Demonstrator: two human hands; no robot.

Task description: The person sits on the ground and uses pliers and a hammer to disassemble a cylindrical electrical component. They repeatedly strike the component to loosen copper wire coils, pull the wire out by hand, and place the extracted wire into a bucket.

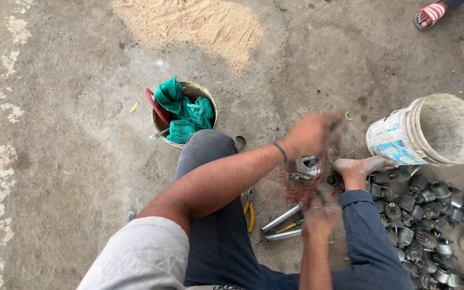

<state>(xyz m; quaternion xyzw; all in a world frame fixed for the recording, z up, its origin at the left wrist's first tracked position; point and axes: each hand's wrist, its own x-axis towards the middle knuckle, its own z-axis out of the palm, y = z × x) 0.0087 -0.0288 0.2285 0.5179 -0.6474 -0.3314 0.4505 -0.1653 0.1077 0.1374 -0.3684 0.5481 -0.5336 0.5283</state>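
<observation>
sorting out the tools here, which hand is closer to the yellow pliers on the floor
Right. The right hand is low, just to the right of the yellow pliers past the metal tubes; the left hand is raised farther up, above them.

Green cloth (183,111) in small bucket (210,104); white bucket (430,131) tipped sideways; yellow-handled pliers (250,208) (possibly cutters); sawdust patch (200,24).
</observation>
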